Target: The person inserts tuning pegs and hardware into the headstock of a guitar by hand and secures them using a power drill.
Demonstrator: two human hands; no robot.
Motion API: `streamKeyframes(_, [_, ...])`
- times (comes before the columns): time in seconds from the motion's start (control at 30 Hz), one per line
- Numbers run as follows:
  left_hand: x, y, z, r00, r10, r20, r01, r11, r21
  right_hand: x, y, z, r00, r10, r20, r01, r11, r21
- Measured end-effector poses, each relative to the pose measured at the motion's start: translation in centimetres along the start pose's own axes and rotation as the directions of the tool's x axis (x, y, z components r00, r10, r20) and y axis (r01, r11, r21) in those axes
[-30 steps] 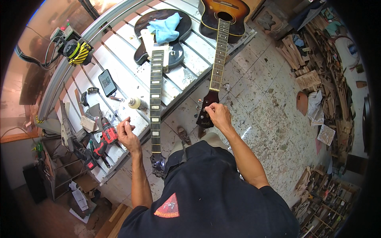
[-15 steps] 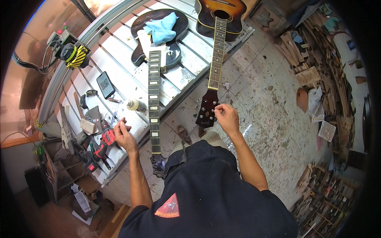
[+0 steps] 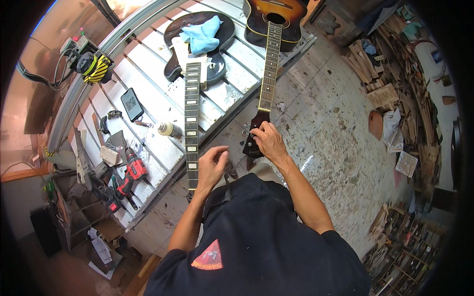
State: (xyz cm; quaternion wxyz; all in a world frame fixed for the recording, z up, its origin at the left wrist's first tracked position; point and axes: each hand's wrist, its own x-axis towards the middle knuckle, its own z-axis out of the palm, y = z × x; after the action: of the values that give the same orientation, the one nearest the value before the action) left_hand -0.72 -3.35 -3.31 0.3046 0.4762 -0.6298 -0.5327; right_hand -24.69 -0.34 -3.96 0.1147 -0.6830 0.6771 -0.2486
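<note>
My right hand is closed on a tuning peg at the dark red headstock of the sunburst acoustic guitar. My left hand is loosely curled, thumb and index apart, holding nothing visible, just right of the long fretboard of a dark guitar; whether it touches that neck I cannot tell. The dark guitar lies on the slatted white table with a light blue cloth on its body. The acoustic guitar's neck reaches out past the table edge toward me.
A phone, glue bottle, red drill and wood block lie on the table's left, below a black-and-yellow machine head. Piles of wood scraps line the right side. The tiled floor is stained.
My left hand has moved right, from beside the drill to beside the fretboard near the acoustic headstock. My right hand has shifted up and left on the headstock, around its tuning pegs.
</note>
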Motion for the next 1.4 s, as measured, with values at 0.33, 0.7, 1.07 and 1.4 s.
streamKeyframes(0.33, [0.2,1.4,-2.1,0.992,0.083,-0.098,-0.093,0.99,-0.109,0.3,0.8,-1.1,0.996,0.032,-0.079,-0.022,0.992,0.123])
streamKeyframes(0.7, [9.2,-6.6,-20.1,0.794,0.214,-0.569,0.001,0.936,0.353,-6.3,1.7,-3.5,0.913,0.399,-0.085,-0.363,0.89,0.274])
streamKeyframes(1.07, [18.1,-11.0,-18.0,0.957,0.22,-0.191,-0.056,0.78,0.623,-13.6,4.3,-4.7,0.821,0.555,-0.135,-0.501,0.813,0.296])
streamKeyframes(1.4, [18.2,-12.2,-18.6,0.968,0.166,-0.188,0.008,0.729,0.685,-16.4,5.5,-4.2,0.721,0.681,-0.127,-0.605,0.708,0.366])
